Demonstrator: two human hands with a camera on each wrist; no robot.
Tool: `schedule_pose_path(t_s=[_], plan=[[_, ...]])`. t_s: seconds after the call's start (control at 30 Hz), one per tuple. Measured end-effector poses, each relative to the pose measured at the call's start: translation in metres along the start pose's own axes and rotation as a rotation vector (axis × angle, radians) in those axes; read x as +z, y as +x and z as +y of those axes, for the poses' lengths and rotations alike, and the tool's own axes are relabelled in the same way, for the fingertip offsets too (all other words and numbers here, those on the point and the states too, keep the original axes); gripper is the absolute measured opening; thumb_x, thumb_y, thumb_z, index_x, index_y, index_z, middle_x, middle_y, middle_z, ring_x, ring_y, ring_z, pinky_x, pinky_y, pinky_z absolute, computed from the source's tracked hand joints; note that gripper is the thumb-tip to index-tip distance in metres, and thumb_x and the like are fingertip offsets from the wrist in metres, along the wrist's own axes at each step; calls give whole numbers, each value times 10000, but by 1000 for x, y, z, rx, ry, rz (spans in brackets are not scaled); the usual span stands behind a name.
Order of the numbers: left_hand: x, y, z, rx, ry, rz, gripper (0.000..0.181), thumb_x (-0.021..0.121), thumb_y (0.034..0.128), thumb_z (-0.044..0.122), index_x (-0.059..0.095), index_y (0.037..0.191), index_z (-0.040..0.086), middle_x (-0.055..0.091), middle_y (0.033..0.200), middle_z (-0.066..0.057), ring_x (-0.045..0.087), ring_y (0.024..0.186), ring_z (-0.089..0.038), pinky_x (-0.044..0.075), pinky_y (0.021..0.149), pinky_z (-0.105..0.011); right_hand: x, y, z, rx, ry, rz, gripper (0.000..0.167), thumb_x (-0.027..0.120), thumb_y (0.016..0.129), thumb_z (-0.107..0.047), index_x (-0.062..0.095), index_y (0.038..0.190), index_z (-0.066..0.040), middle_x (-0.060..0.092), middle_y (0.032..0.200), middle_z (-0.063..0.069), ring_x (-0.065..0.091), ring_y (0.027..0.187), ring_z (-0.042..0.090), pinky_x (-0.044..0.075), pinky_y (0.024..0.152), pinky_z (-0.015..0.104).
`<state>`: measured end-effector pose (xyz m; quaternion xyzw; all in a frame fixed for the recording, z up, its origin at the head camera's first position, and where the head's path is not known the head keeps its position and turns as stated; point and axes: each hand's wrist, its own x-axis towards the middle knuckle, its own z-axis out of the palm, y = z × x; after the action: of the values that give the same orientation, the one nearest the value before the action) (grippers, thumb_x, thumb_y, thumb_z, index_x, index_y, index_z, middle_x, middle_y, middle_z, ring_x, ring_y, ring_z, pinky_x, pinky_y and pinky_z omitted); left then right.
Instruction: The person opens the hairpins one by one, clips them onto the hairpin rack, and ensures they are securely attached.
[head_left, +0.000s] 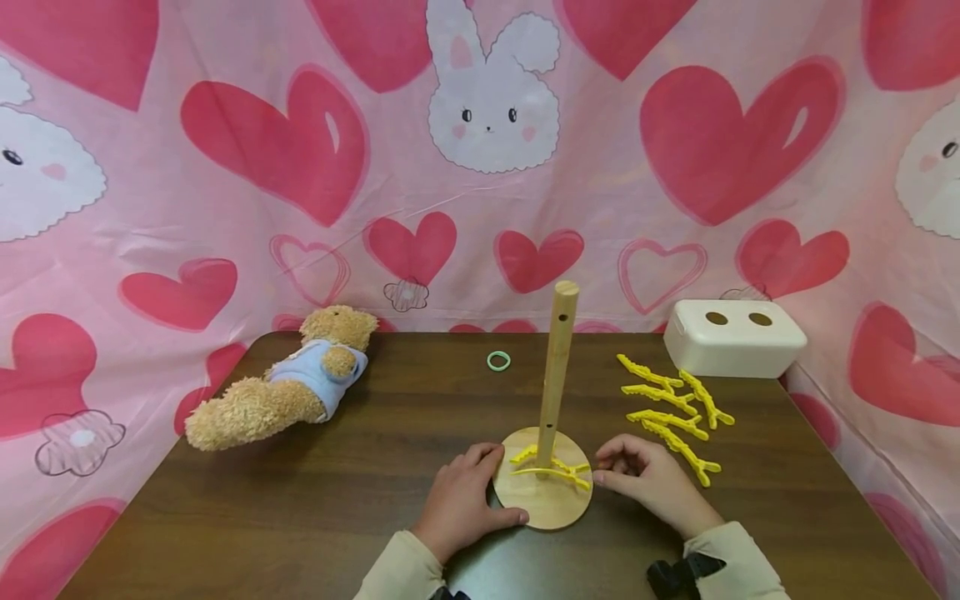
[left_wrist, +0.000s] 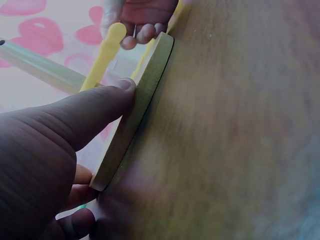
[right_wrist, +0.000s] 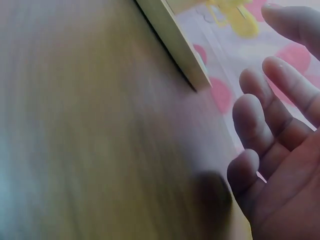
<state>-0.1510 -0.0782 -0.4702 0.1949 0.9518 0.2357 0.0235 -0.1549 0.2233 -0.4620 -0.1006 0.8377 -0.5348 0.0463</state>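
A wooden stand in the head view has an upright post (head_left: 557, 375) with small holes and a round base (head_left: 543, 510) standing on the table. My left hand (head_left: 467, 500) grips the base's rim, thumb at the front and fingers around the left side. A yellow toothed clip (head_left: 558, 476), like a hair clip, lies across the base against the post; another shows partly behind it. Just right of the base is my right hand (head_left: 651, 482). In the right wrist view its fingers (right_wrist: 250, 120) are loosely bent, with nothing between them and the thumb.
Several more yellow clips (head_left: 667, 421) lie on the table (head_left: 360, 517) right of the stand. A white box (head_left: 735, 340) with two round holes is at the back right. A teddy bear (head_left: 296, 379) in a blue top lies left; a green ring (head_left: 498, 361) lies at the back.
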Motion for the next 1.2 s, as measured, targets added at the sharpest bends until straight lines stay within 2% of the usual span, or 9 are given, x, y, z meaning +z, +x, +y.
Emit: schedule_pose_path(t_s=[0.23, 0.4, 0.53, 0.77, 0.97, 1.2], plan=[[1, -1, -1, 5, -6, 6, 962, 747, 745, 702, 520, 1475, 119, 534, 1409, -60, 557, 1203, -315, 434, 951, -561, -21, -6, 5, 59, -58, 111, 273, 817, 850, -198, 678, 1030, -47, 663, 905, 79, 545, 704, 184, 469, 607, 280], [0, -1, 0, 8, -8, 9, 963, 741, 746, 710, 523, 1472, 115, 536, 1407, -59, 562, 1195, -318, 436, 949, -560, -41, -9, 8, 94, -159, 183, 309, 816, 857, -244, 683, 1050, -43, 628, 876, 66, 514, 693, 162, 441, 598, 272], [-1, -2, 1, 3, -21, 3, 966, 750, 743, 700, 520, 1474, 112, 533, 1411, -59, 557, 1202, -319, 431, 955, -563, -58, -13, 11, 111, -244, 206, 332, 810, 863, -260, 686, 1064, -27, 619, 868, 60, 496, 685, 147, 423, 589, 265], [-2, -2, 1, -2, -22, -3, 972, 752, 738, 701, 518, 1476, 114, 532, 1414, -62, 552, 1215, -312, 430, 956, -562, -88, -23, 19, 169, -324, 163, 416, 801, 868, -316, 674, 1103, 3, 541, 804, 51, 481, 704, 141, 405, 585, 271], [-2, -1, 1, -9, -17, -13, 975, 747, 738, 709, 514, 1480, 121, 530, 1415, -62, 550, 1217, -310, 433, 956, -562, -103, -28, 24, 228, -377, 136, 485, 804, 852, -386, 665, 1125, -10, 512, 771, 40, 465, 700, 136, 360, 596, 289], [-2, -2, 0, -7, -35, -14, 979, 748, 740, 706, 507, 1484, 119, 522, 1424, -60, 547, 1209, -330, 424, 962, -571, -116, -31, 37, 304, -380, 26, 589, 806, 841, -404, 589, 1198, 11, 543, 766, 45, 495, 690, 169, 385, 606, 295]])
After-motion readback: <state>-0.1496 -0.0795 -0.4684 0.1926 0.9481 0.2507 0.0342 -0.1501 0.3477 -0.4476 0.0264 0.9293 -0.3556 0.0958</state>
